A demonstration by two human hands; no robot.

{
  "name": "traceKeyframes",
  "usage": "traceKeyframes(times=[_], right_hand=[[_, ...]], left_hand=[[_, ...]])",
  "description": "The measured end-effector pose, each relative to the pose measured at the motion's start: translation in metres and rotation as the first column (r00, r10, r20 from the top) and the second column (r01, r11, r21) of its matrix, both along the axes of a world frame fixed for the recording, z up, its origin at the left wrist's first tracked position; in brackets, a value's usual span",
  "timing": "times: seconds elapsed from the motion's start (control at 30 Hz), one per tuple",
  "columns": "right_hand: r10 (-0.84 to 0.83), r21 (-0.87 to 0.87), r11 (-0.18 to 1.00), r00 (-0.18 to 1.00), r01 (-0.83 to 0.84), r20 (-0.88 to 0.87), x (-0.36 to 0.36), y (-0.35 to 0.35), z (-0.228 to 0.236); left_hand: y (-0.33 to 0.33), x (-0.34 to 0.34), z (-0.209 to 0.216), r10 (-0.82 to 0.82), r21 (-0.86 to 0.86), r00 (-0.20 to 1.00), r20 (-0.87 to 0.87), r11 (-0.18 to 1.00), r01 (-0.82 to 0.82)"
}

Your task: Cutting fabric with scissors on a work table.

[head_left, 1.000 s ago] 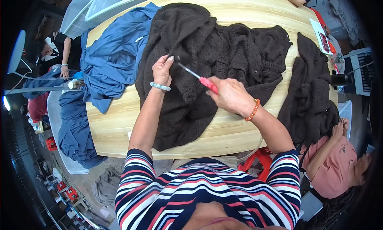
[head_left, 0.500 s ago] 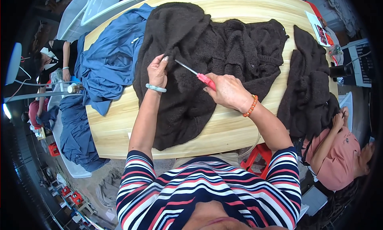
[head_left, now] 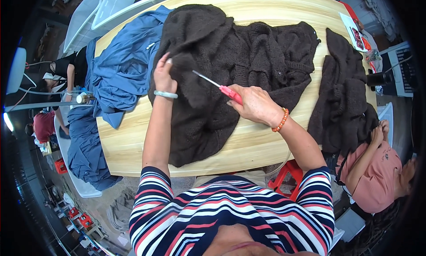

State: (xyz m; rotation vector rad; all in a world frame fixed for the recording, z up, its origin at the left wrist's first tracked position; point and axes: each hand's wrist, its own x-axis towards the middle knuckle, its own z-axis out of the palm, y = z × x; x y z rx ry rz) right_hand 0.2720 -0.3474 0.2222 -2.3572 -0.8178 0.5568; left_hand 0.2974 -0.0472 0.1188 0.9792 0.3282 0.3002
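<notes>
A dark brown knit garment (head_left: 208,123) lies spread across the wooden table in front of me. My left hand (head_left: 165,77), with a pale bangle at its wrist, is at the garment's left part. Its thumb and fingertips close on a fold of the knit, which looks slightly blurred there. My right hand (head_left: 257,106), wearing an orange bead bracelet, grips the pink-red handle of a slim metal-shafted tool (head_left: 230,94). The shaft points up and left over the brown knit, its tip apart from my left fingers. The exact kind of tip is too small to tell.
Blue fabric (head_left: 124,65) is heaped on the table's left side, with more (head_left: 88,149) over a white bin. Another brown knit piece (head_left: 344,96) lies right, beside a person in pink (head_left: 372,176). A red stool (head_left: 288,178) stands below the table (head_left: 253,151).
My left hand has moved left and slightly up, shifting the knit near its fingers. The tool in my right hand has moved very little.
</notes>
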Motion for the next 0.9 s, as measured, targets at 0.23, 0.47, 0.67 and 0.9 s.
traceKeyframes(times=[0.23, 0.47, 0.67, 0.9], right_hand=[[-0.136, 0.003, 0.991, 0.990, 0.136, -0.025, -0.001, -0.012, -0.001], [-0.118, -0.047, 0.992, 0.993, 0.117, -0.016, 0.000, 0.003, 0.019], [0.117, -0.047, 0.991, 0.986, -0.123, -0.117, -0.005, -0.001, 0.014], [0.112, -0.051, 0.992, 0.985, -0.119, -0.132, -0.015, -0.009, 0.006]], left_hand=[[0.014, 0.004, 0.009, -0.034, -0.050, 0.985, -0.171, 0.998, 0.026], [-0.015, -0.005, 0.005, -0.161, 0.272, 0.985, -0.058, 0.947, 0.171], [-0.015, -0.012, -0.003, -0.231, 0.099, 0.973, 0.030, 0.969, 0.227], [-0.007, -0.027, -0.011, -0.114, -0.128, 0.986, -0.124, 0.987, 0.098]])
